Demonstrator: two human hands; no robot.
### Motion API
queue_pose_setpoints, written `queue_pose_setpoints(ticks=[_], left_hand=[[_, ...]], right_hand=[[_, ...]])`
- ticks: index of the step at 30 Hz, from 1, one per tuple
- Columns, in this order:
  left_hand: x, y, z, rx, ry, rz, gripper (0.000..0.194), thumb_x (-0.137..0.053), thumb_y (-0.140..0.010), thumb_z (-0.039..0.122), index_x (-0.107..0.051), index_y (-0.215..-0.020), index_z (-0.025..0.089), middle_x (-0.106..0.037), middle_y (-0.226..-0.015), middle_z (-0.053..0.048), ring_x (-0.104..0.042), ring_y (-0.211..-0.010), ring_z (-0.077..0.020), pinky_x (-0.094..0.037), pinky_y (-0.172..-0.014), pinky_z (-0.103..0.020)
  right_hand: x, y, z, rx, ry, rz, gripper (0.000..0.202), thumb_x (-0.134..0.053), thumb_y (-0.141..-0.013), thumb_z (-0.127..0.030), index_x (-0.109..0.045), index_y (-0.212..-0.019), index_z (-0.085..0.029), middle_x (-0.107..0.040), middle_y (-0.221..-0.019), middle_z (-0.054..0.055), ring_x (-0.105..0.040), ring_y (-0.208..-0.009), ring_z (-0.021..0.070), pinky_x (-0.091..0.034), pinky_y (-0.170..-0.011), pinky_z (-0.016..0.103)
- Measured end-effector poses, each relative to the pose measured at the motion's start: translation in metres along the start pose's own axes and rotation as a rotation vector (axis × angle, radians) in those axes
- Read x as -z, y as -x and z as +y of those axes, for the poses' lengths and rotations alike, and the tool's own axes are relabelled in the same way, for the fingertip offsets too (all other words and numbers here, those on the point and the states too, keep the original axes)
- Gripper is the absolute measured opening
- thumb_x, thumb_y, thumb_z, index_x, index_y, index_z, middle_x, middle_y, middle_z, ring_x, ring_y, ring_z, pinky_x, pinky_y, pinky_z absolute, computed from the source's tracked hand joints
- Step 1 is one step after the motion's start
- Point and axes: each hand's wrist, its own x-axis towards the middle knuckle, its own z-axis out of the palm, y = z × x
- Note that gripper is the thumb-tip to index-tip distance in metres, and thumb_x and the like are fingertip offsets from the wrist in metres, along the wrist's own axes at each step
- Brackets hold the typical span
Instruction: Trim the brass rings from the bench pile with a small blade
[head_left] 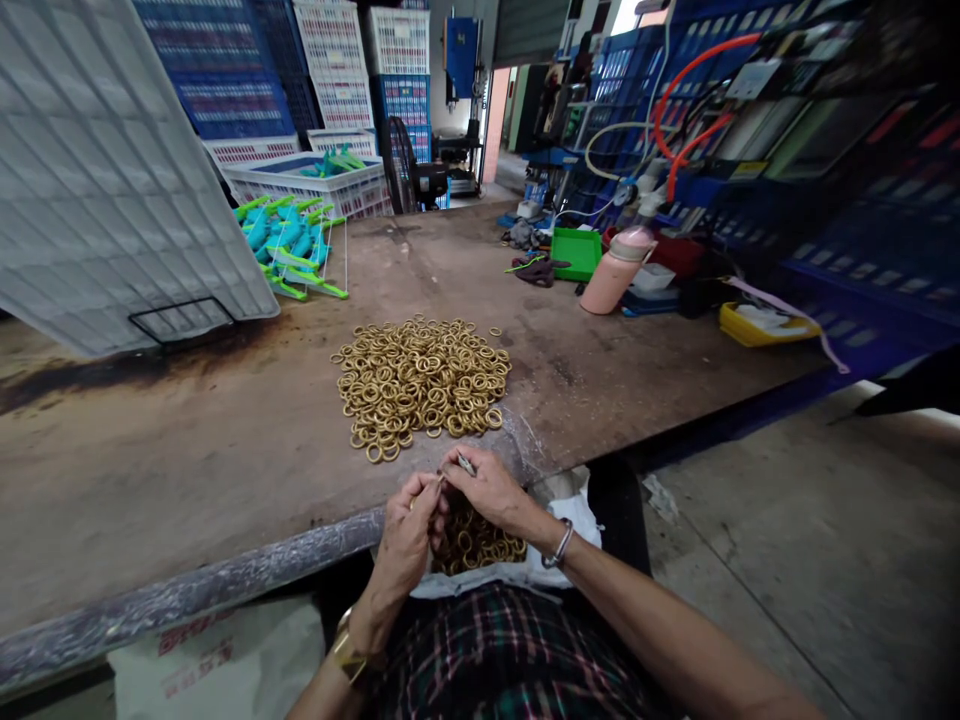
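A heap of brass-coloured rings (424,375) lies on the brown worktable (225,440), just beyond my hands. My left hand (407,530) is closed, its fingertips pinching a ring (440,480) that they partly hide. Touching the same spot from the right, my right hand (495,490) is closed around a small grey metal tool (466,463); its exact kind is too small to make out. Both hands are above an open white bag (574,530) in my lap, which contains more loose rings (487,545).
A tall grey-white plastic panel (127,180) leans at the left, beside turquoise and green plastic pieces (292,245). Further right stand a pink bottle (615,275), a green tray (576,253) and a yellow tray (765,325). The table's padded front edge (225,580) crosses before me.
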Motion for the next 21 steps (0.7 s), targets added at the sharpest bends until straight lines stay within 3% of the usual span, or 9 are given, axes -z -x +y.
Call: queue_pose_setpoints(ticks=[5, 11, 21], left_hand=[[0.000, 0.002, 0.001, -0.008, 0.021, -0.015, 0.031, -0.058, -0.073, 0.047, -0.048, -0.072, 0.017, -0.046, -0.057, 0.006, -0.036, -0.039, -0.0030, -0.025, -0.034, -0.014], [0.000, 0.002, 0.000, -0.066, -0.045, 0.014, 0.030, -0.055, -0.075, 0.046, -0.048, -0.072, 0.017, -0.046, -0.056, 0.006, -0.037, -0.040, -0.0032, -0.027, -0.035, -0.014], [-0.002, 0.004, 0.004, -0.090, -0.151, 0.066, 0.036, -0.055, -0.072, 0.053, -0.047, -0.070, 0.018, -0.046, -0.053, 0.007, -0.036, -0.038, -0.0039, -0.027, -0.036, -0.015]], right_hand=[[0.000, 0.000, 0.010, 0.039, 0.185, 0.074, 0.018, -0.037, -0.084, -0.021, -0.053, -0.076, -0.017, -0.053, -0.061, -0.002, -0.046, -0.057, 0.0101, -0.032, -0.056, 0.021], [-0.003, 0.010, 0.019, 0.207, 0.595, -0.076, 0.013, -0.043, -0.074, -0.011, -0.054, -0.078, -0.017, -0.055, -0.065, 0.001, -0.044, -0.058, 0.0115, -0.026, -0.056, 0.023], [-0.004, 0.012, 0.007, 0.116, 0.767, -0.120, 0.026, -0.039, -0.072, -0.009, -0.055, -0.091, -0.016, -0.062, -0.080, 0.006, -0.055, -0.071, 0.0159, -0.030, -0.060, 0.025]])
